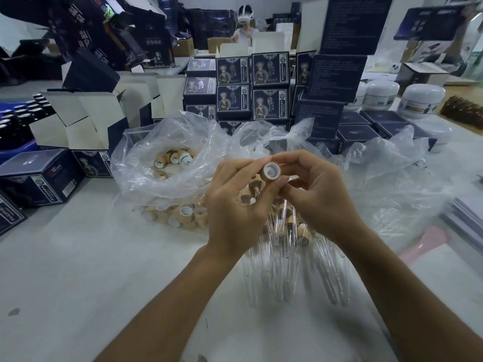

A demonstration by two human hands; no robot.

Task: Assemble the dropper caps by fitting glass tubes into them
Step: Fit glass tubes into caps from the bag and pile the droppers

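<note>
A tan dropper cap [271, 171] with a white inner ring is held up above the table, its open end facing me. My left hand [236, 205] and my right hand [317, 192] both pinch it with their fingertips. Whether a glass tube is in the cap cannot be told. Below the hands lies a heap of clear glass tubes [285, 267], some with caps fitted. Loose tan caps [183, 214] fill the clear plastic bag [156, 163] at the left.
Stacks of dark printed boxes [269, 84] stand behind the bag, open white-lined cartons [86, 118] at the left. White jars [420, 97] and a brush [462, 109] sit at the right, a pink object [428, 244] nearer. A person stands far back.
</note>
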